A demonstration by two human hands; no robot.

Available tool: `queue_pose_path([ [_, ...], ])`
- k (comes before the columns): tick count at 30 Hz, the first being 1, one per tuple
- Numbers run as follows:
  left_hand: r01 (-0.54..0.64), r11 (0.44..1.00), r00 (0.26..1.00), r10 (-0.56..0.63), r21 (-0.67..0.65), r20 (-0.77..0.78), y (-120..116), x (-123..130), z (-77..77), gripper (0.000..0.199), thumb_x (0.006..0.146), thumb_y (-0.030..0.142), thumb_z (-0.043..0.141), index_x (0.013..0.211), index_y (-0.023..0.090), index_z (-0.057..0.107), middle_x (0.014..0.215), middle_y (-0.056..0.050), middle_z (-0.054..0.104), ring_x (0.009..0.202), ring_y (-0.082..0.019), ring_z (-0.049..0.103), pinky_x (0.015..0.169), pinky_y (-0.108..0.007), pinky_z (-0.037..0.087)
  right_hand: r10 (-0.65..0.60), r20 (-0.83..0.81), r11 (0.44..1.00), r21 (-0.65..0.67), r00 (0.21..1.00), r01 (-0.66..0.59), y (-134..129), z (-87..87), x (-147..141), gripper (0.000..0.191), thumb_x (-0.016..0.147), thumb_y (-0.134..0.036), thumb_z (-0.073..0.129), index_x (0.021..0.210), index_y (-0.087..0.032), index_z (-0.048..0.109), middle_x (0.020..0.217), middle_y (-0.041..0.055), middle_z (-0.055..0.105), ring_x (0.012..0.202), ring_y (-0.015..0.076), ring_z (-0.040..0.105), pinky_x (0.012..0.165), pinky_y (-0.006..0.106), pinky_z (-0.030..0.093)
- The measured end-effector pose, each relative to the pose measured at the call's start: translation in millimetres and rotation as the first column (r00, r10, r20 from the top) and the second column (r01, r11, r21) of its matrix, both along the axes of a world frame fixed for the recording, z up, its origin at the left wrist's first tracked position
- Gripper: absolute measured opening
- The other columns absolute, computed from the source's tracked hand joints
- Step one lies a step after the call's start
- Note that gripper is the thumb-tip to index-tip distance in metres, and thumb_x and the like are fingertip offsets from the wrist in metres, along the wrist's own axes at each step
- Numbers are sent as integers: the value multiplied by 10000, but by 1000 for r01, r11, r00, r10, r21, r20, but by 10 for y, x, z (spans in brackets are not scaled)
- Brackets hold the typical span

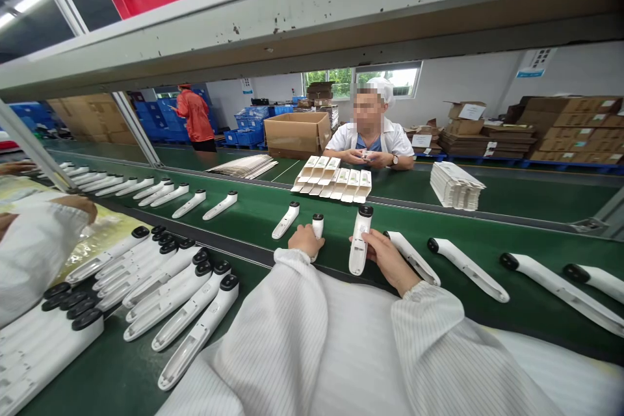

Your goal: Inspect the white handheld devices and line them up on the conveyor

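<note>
My right hand [387, 259] grips a white handheld thermometer [358, 250] by its side, fingers closed on it. This thermometer is held upright, black head at the top and an open slot in its body facing me. To its left, my left hand [305, 242] is closed around a second white thermometer [318, 227], low over the green belt. Its lower part is hidden by the fingers. Another thermometer [285, 220] lies on the belt just left of that hand. Right of my right hand, a thermometer [413, 257] lies partly behind the wrist.
More thermometers line the belt [253, 224] on both sides. A cluster of them [195, 299] lies on the left table, near another person's sleeve [34, 253]. Small open boxes [334, 180] and stacked cartons [455, 185] stand opposite, before a seated co-worker [370, 136]. A shelf [312, 13] spans overhead.
</note>
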State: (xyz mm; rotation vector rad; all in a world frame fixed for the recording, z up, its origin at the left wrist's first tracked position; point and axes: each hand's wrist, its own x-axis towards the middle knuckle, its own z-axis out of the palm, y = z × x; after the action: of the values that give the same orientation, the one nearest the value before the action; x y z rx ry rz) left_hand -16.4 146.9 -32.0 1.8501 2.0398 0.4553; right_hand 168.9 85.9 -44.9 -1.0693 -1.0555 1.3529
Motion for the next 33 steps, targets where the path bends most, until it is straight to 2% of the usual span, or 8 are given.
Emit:
queue_pose_path([
  [2,9,997,931,18,-73,364,26,10,-11,258,745,272,578,967,141,585,1084,-152,596,1069,-312,548,874,-380,437,-23,52,1000,-18,998,24,27,-26,14,274,742,-437,536,876,-199,563,886,46,675,738,186,633,687,306,480],
  [5,64,981,539,119,-182,834,6,70,-3,205,806,274,439,868,138,579,894,-115,638,881,-239,618,719,-326,501,-92,261,993,-44,961,107,80,-67,78,251,774,-420,460,876,-203,532,813,33,646,622,167,606,590,289,447],
  [10,336,921,-64,230,-196,971,-144,238,50,348,870,373,372,905,111,598,830,-106,639,589,-141,575,418,-218,393,-210,784,976,137,584,167,127,-162,229,240,797,-362,454,935,-210,578,835,69,632,756,221,589,665,321,404],
  [16,356,907,-83,270,-224,959,-235,394,67,425,886,458,400,957,105,624,782,-86,630,556,-127,546,392,-213,345,-430,822,900,422,374,106,97,-171,212,386,784,-217,447,1146,-160,570,1176,158,549,1094,304,487,905,419,370],
  [22,262,950,-124,208,-170,970,-312,560,13,213,737,186,594,949,164,586,779,-38,610,688,-136,577,590,-232,462,-136,424,942,335,895,-15,47,-61,-2,365,773,-432,551,1073,-226,586,1041,72,620,917,233,580,813,373,458],
  [26,211,971,74,99,-113,992,-283,532,-12,210,758,198,527,959,171,581,857,-53,616,771,-166,585,688,-287,470,45,100,988,140,994,-59,14,-23,-36,415,673,-426,668,1027,-223,591,1015,42,641,928,222,585,755,336,480],
  [30,1,984,767,-115,179,631,-142,285,-35,260,767,205,543,1024,199,586,1089,-94,597,1057,-247,524,874,-363,415,100,-4,994,52,995,-99,-25,21,15,404,656,-442,694,987,-227,609,986,25,641,915,201,575,714,297,478],
  [33,4,973,992,-33,232,123,-40,98,-79,454,732,154,580,1179,209,522,1242,-140,520,1230,-317,384,986,-462,312,108,-38,994,25,993,-107,-38,33,33,323,707,-497,642,886,-228,618,954,25,646,904,198,579,691,285,475],
])
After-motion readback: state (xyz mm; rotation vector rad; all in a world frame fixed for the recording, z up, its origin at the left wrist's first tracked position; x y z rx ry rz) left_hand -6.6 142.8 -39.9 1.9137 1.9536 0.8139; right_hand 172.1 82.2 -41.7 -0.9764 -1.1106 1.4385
